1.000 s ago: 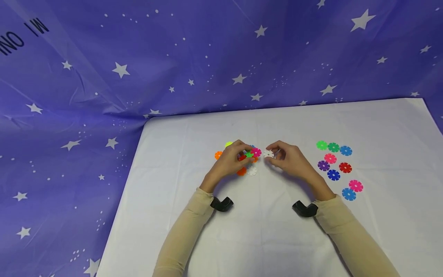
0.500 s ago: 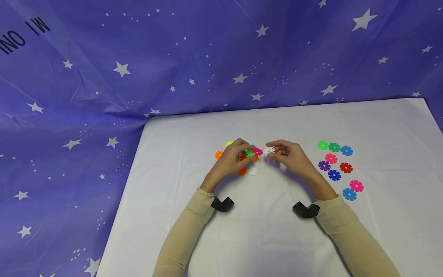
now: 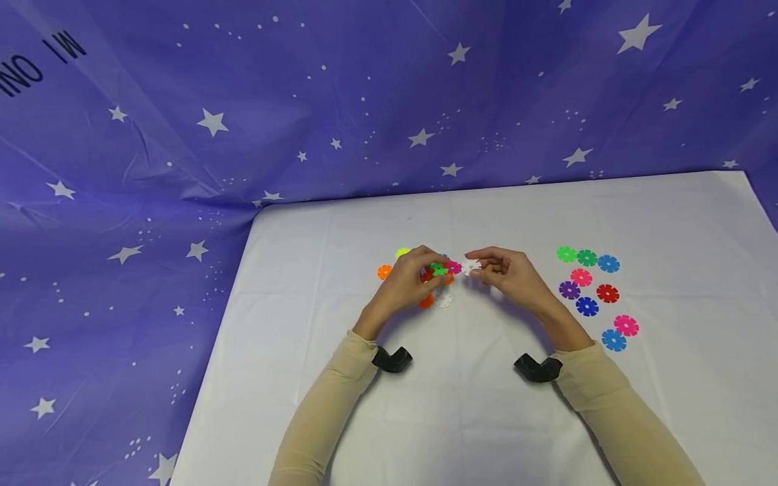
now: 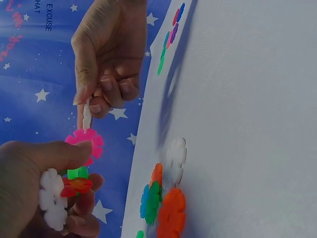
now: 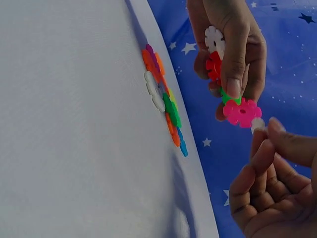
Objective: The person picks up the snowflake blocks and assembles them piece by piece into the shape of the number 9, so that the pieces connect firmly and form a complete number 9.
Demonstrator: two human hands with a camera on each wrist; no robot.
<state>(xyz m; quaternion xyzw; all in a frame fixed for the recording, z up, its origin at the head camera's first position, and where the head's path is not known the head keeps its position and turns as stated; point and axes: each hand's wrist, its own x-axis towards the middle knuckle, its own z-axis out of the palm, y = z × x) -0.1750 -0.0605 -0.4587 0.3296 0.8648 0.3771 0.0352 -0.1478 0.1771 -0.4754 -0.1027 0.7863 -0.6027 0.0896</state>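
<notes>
My left hand (image 3: 406, 278) grips a short chain of notched plastic snowflake discs above the table. Along the chain come a white disc (image 4: 52, 196), a red disc (image 5: 214, 67), a green disc (image 4: 78, 172) and a pink disc (image 5: 247, 118). Between thumb and fingers, my right hand (image 3: 513, 275) pinches another white disc (image 3: 470, 267), held edge-on to the left wrist camera. Its edge meets the rim of the pink disc; how deep the notches sit in each other I cannot tell. Fingers hide parts of the green and red discs.
Loose discs lie under and around the left hand, among them a white one (image 3: 444, 299), an orange one (image 3: 385, 272) and a yellow one (image 3: 402, 253). Farther right are several more, including a purple disc (image 3: 569, 290) and a red disc (image 3: 608, 293). A starry blue cloth (image 3: 365, 101) hangs behind the table.
The white disc in my right hand has come left, from a small gap to contact with the pink disc. The right fingers have shifted on it. My left hand has barely moved.
</notes>
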